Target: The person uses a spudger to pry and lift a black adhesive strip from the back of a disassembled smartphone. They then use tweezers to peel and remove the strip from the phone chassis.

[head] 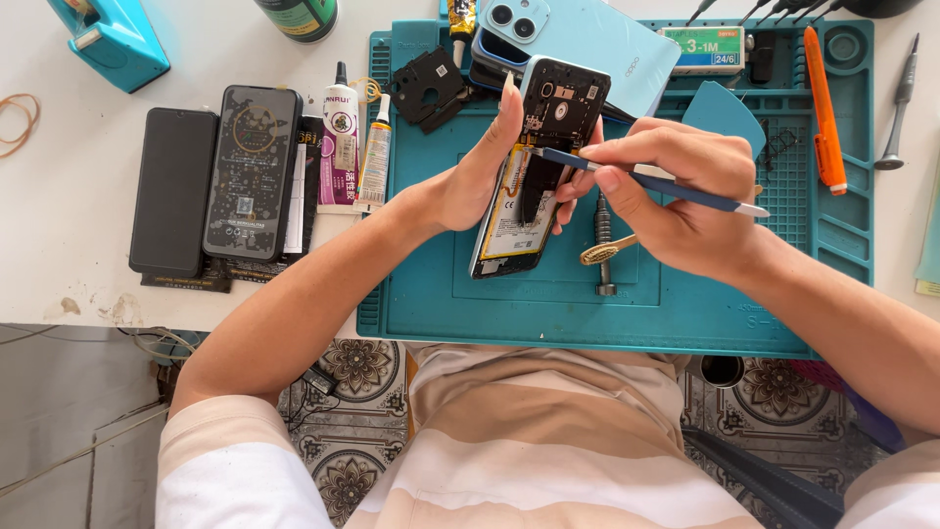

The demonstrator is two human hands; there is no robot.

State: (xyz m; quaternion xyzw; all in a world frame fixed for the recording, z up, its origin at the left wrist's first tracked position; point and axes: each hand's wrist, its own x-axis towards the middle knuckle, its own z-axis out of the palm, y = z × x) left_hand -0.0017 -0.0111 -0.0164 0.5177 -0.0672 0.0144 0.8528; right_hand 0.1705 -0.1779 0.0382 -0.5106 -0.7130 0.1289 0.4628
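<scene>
My left hand (480, 167) holds an opened phone (543, 162) tilted up over the teal work mat (587, 304); its back is off and the yellow-labelled battery shows. My right hand (676, 191) grips a thin blue tool (676, 188) like a pen, its tip touching the phone's middle near the battery's top edge. A screwdriver (604, 250) lies on the mat just under my right hand.
A light-blue phone back cover (607, 39) and a black plastic part (431, 88) lie at the mat's far edge. Two dark phones (215, 186) and glue tubes (354, 147) sit left of the mat. An orange tool (825, 113) rests at right, a teal tape dispenser (108, 39) far left.
</scene>
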